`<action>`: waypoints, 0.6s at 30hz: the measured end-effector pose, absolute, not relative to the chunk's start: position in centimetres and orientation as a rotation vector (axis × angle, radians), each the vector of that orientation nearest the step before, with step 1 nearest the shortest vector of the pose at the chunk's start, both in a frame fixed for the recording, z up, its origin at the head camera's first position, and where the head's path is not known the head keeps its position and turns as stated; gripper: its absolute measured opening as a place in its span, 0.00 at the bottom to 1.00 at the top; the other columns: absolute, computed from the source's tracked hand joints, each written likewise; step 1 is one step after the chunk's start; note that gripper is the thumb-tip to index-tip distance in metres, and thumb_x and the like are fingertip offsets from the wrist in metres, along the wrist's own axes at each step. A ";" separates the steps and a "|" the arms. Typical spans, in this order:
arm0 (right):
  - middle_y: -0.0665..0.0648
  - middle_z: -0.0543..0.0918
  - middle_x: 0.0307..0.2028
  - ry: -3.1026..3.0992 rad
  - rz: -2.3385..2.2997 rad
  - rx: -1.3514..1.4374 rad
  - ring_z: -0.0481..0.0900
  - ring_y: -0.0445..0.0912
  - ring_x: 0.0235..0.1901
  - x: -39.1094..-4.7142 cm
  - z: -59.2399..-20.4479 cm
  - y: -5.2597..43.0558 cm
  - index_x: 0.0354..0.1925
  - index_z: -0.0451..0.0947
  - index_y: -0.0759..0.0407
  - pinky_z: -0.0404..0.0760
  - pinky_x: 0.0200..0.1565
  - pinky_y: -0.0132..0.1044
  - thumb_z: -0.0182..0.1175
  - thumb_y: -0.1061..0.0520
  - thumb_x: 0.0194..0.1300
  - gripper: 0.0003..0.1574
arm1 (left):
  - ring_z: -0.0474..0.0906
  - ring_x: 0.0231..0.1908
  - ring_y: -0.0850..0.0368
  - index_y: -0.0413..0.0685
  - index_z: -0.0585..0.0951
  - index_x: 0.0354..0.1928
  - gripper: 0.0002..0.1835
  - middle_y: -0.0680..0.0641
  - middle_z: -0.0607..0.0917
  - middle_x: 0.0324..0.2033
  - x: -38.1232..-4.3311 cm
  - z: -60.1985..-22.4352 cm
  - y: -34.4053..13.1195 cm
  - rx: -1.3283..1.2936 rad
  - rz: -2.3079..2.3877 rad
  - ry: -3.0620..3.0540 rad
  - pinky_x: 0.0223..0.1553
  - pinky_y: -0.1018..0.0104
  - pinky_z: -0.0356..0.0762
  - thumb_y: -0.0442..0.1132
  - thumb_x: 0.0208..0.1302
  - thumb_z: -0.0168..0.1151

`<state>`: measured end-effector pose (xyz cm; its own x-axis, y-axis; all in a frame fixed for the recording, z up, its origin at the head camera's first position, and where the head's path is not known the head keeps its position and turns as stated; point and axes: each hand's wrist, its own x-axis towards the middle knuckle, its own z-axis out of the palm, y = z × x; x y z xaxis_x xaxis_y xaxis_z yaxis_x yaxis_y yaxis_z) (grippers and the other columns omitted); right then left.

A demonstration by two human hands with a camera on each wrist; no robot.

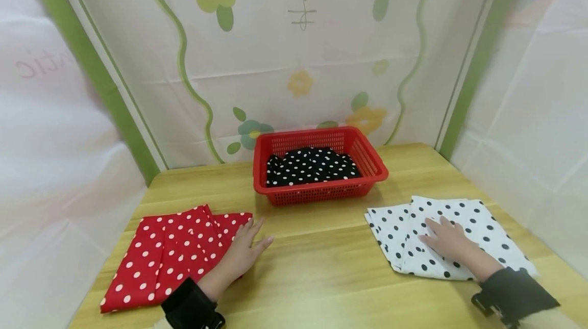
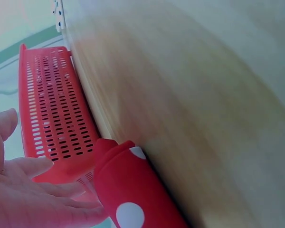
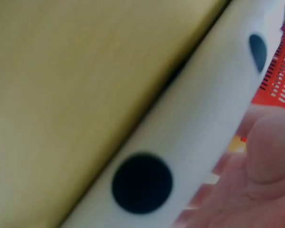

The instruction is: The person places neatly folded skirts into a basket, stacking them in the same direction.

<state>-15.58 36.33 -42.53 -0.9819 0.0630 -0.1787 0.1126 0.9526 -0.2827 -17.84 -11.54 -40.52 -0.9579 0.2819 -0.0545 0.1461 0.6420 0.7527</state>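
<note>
On the left of the table lies a folded red cloth with white dots (image 1: 174, 252). My left hand (image 1: 241, 252) is at its right edge, fingers spread and nothing gripped; in the left wrist view the fingers (image 2: 61, 209) come up beside the rolled fold of that cloth (image 2: 137, 194). A folded white cloth with black dots (image 1: 487, 232) lies on the right. My right hand (image 1: 447, 239) rests on top of it with fingers extended. From the right wrist, its thick folded edge (image 3: 190, 128) shows close up, and part of the hand (image 3: 256, 175) is behind it.
A red plastic basket (image 1: 321, 197) with perforated walls stands at the back centre, a black cloth with white dots (image 1: 312, 166) bundled inside. The wooden table (image 1: 317, 262) runs between the two folded cloths. White floral curtains (image 1: 321, 64) hang behind and at both sides.
</note>
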 end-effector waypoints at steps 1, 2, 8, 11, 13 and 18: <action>0.89 0.48 0.62 2.949 -0.431 0.105 0.43 0.86 0.59 -15.6 -42.7 36.4 0.66 0.56 0.79 0.48 0.54 0.79 0.49 0.39 0.71 0.47 | 0.42 0.71 0.29 0.41 0.61 0.72 0.35 0.29 0.54 0.71 -17.8 -40.5 -11.6 0.352 1.214 2.692 0.63 0.30 0.48 0.52 0.71 0.55; 0.89 0.49 0.61 2.962 -0.425 0.084 0.44 0.85 0.59 -15.7 -42.7 36.4 0.65 0.57 0.80 0.47 0.55 0.77 0.50 0.40 0.71 0.46 | 0.42 0.71 0.28 0.41 0.61 0.72 0.35 0.29 0.54 0.71 -17.8 -40.5 -11.6 0.350 1.214 2.691 0.63 0.30 0.48 0.52 0.70 0.55; 0.88 0.57 0.60 2.971 -0.372 0.030 0.47 0.81 0.62 -15.8 -42.4 35.8 0.62 0.59 0.83 0.45 0.59 0.75 0.52 0.47 0.71 0.41 | 0.42 0.70 0.28 0.42 0.62 0.72 0.36 0.29 0.55 0.71 -17.8 -40.4 -11.8 0.325 1.212 2.684 0.62 0.28 0.50 0.53 0.69 0.57; 0.88 0.56 0.60 2.947 -0.357 0.027 0.48 0.82 0.61 -15.7 -42.2 35.1 0.62 0.60 0.82 0.47 0.58 0.75 0.52 0.45 0.70 0.42 | 0.41 0.70 0.28 0.41 0.62 0.72 0.37 0.29 0.54 0.71 -17.8 -40.4 -12.0 0.312 1.216 2.676 0.62 0.28 0.50 0.53 0.69 0.57; 0.89 0.54 0.60 2.929 -0.357 0.026 0.49 0.84 0.59 -15.7 -42.1 34.5 0.63 0.61 0.81 0.50 0.57 0.75 0.53 0.43 0.70 0.44 | 0.41 0.71 0.28 0.41 0.62 0.72 0.37 0.29 0.54 0.71 -17.8 -40.4 -12.0 0.308 1.221 2.668 0.62 0.29 0.50 0.53 0.69 0.57; 0.90 0.51 0.61 2.910 -0.357 0.037 0.48 0.86 0.58 -15.7 -41.9 33.5 0.64 0.61 0.79 0.52 0.57 0.76 0.54 0.41 0.69 0.45 | 0.40 0.71 0.28 0.41 0.61 0.72 0.37 0.30 0.53 0.71 -17.9 -40.4 -12.1 0.298 1.230 2.655 0.62 0.28 0.48 0.53 0.69 0.57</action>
